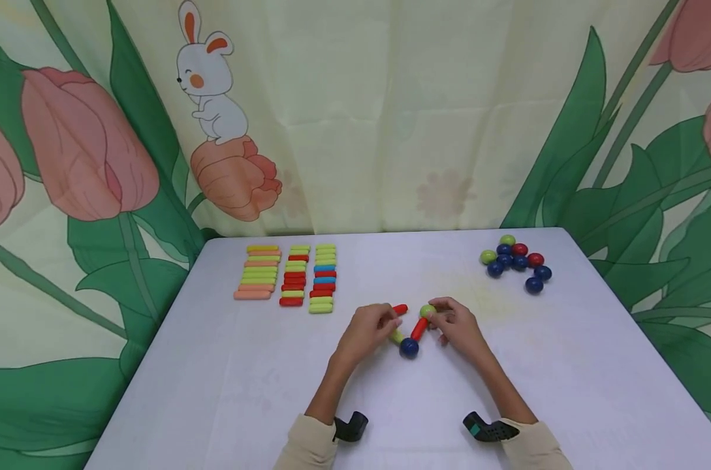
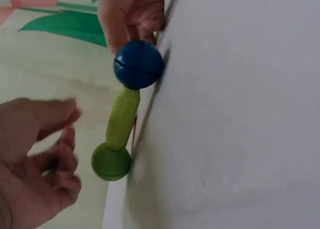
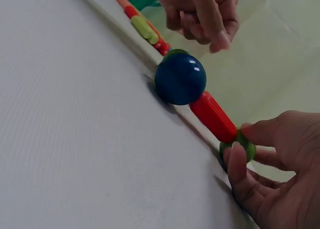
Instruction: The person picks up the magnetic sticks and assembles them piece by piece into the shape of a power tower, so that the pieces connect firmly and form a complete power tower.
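A small structure of balls and sticks lies on the table. A dark blue ball (image 1: 409, 348) sits nearest the person, joined to a red stick (image 1: 419, 329) and a yellow-green stick (image 2: 123, 118). At the red stick's far end, my right hand (image 1: 458, 328) pinches a green ball (image 3: 244, 148) between thumb and fingers. My left hand (image 2: 42, 161) has loosely bent fingers and holds nothing, beside another green ball (image 2: 111, 162) on the yellow-green stick. Another red stick (image 1: 399, 309) lies just past the left fingertips in the head view.
Three columns of coloured sticks (image 1: 294, 275) lie at the back left of the white table (image 1: 226, 365). Loose blue, red and green balls (image 1: 519, 262) are grouped at the back right. A printed curtain (image 1: 355, 117) hangs behind the table's far edge.
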